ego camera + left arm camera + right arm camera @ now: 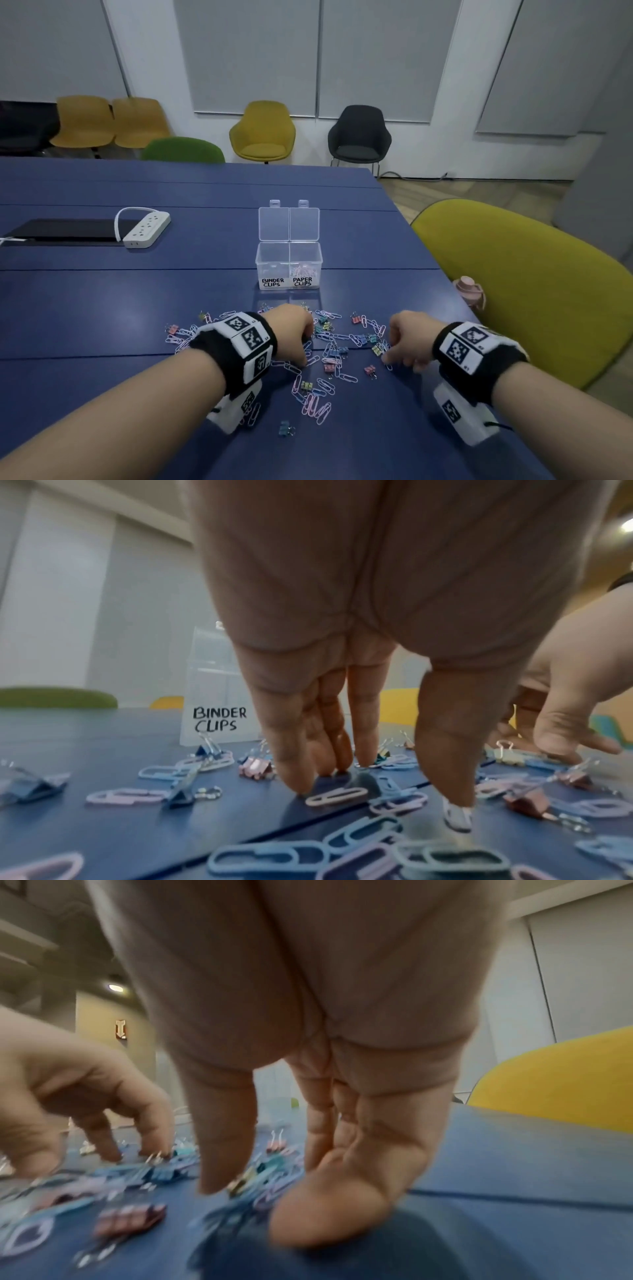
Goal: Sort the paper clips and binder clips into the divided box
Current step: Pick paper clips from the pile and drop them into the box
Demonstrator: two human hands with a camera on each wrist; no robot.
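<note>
A blue table (102, 308) fills a room with grey wall panels. On it a loose scatter of pastel paper clips (317, 409) and small coloured binder clips (286, 428) lies just in front of a clear divided box (289, 263), whose twin lids stand open; the compartment labelled PAPER CLIPS holds some pink clips, the one labelled BINDER CLIPS looks bare. The left hand (291, 329) reaches down into the pile, fingers nearly straight, tips on the tabletop beside a pink paper clip (337, 795), gripping nothing. The right hand (407, 342) hovers over the pile's right edge with fingers pointing down, one tip on the table; motion blur hides whether it pinches anything. Farther off sit a white power strip (147, 229), a pink bottle (467, 291) and several chairs (262, 132).
</note>
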